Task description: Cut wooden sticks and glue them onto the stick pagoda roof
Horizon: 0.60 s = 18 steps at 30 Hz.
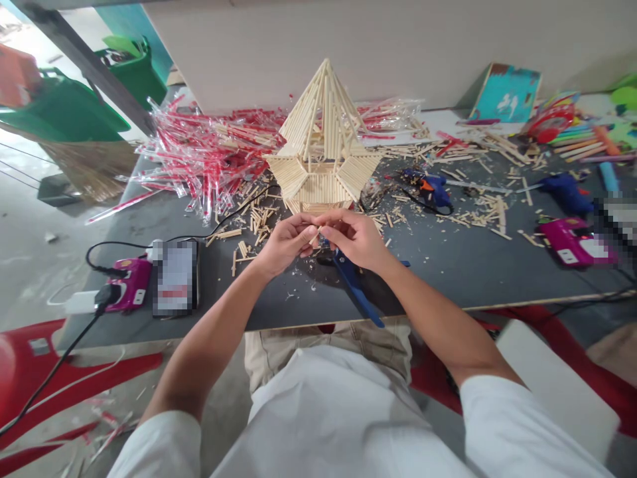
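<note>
My left hand (290,244) and my right hand (355,238) meet in front of a pointed model (324,133) made of pale wooden sticks. Their fingertips pinch a short wooden stick (319,230) between them, mostly covered by the fingers. Just below my right hand lies a blue-handled hand tool (359,289); its head is partly hidden by that hand. The model stands upright at the back of the dark table, a little beyond my fingers. Stick offcuts (261,219) are scattered to the left of my hands.
Red-and-clear plastic wrappers (209,153) heap at the back left. Two blue glue guns (430,188) lie to the right amid cut sticks. A phone (175,277) and a magenta power strip (130,284) with cables sit at left; another magenta power strip (574,243) is at right.
</note>
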{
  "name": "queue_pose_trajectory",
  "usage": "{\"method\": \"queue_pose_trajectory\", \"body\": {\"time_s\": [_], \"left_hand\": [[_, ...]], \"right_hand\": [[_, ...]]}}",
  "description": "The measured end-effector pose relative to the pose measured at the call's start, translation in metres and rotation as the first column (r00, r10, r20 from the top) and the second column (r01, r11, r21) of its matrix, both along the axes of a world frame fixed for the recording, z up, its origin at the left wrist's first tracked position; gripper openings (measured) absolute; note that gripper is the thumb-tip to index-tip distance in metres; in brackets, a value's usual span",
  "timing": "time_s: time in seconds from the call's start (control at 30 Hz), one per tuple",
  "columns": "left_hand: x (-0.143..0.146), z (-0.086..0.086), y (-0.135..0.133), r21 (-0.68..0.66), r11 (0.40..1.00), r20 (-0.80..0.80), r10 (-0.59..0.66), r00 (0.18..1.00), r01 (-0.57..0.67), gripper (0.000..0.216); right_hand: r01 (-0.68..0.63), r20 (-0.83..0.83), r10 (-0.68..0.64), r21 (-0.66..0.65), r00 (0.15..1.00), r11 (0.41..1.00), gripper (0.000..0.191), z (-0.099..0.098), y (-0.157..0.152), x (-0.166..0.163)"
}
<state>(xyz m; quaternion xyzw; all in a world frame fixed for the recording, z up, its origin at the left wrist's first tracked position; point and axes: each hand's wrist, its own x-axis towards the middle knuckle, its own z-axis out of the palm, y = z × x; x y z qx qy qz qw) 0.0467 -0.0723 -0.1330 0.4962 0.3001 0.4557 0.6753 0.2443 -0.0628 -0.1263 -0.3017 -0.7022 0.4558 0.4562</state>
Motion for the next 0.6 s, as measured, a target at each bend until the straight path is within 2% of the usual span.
{"method": "queue_pose_trajectory", "body": {"time_s": [0.2,0.27,0.33,0.4,0.47,0.53,0.6], "left_hand": [[-0.001,0.002,0.001,0.004,1.000,-0.043,-0.009,0.999,0.010,0.040],[-0.004,0.003,0.001,0.089,0.996,-0.124,0.010,0.992,0.002,0.040],[-0.008,0.005,0.000,0.236,0.972,-0.251,0.058,0.966,0.004,0.044],[-0.011,0.008,-0.002,0.405,0.913,-0.411,0.136,0.902,0.047,0.045],[-0.014,0.011,-0.005,0.529,0.839,-0.555,0.225,0.800,0.131,0.042],[-0.015,0.013,-0.007,0.570,0.795,-0.648,0.281,0.708,0.206,0.038],[-0.015,0.014,-0.009,0.569,0.793,-0.676,0.299,0.674,0.219,0.034]], "right_hand": [[-0.055,0.037,0.059,-0.089,0.998,0.994,0.023,0.000,0.001,0.001],[-0.055,0.034,0.059,-0.090,0.998,0.994,0.024,0.000,0.001,0.002],[-0.025,0.036,0.027,-0.064,0.999,0.998,0.026,0.001,0.001,0.004],[0.019,0.043,-0.018,-0.013,0.999,1.000,0.028,0.002,0.002,0.005],[0.047,0.054,-0.049,0.036,0.997,0.998,0.029,0.003,0.002,0.007],[0.069,0.070,-0.074,0.075,0.995,0.995,0.030,0.004,0.002,0.008],[0.085,0.094,-0.095,0.104,0.991,0.991,0.030,0.005,0.001,0.009]]}}
